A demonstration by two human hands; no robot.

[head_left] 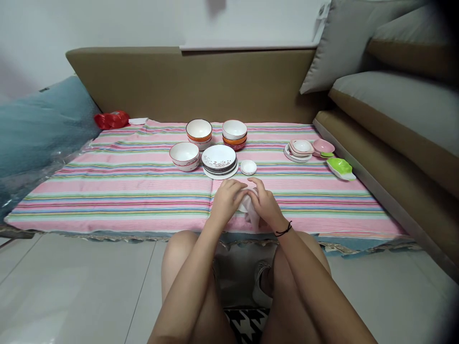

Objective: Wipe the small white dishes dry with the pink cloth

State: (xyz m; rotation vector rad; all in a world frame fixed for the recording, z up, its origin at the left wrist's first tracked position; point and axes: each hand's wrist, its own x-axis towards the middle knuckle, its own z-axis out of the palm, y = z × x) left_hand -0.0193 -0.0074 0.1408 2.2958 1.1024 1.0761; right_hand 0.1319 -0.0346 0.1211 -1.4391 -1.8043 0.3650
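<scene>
My left hand [226, 199] and my right hand [263, 203] meet over the near edge of the striped cloth [125, 186]. Together they hold a small white dish [245, 203] wrapped in a white cloth [253, 217], whose end hangs below my right hand. Both hands have their fingers curled round it. Just beyond them lie a stack of small white saucers [248, 166] and a stack of patterned plates [219, 161]. A black band sits on my right wrist.
Bowls stand behind the plates: one at left [184, 155], two stacks at the back [199, 132] [234, 134]. Pink dishes [301, 149] and a green dish [340, 168] lie at right. Sofa cushions [394, 110] rise on the right, a red bag [112, 119] at back left.
</scene>
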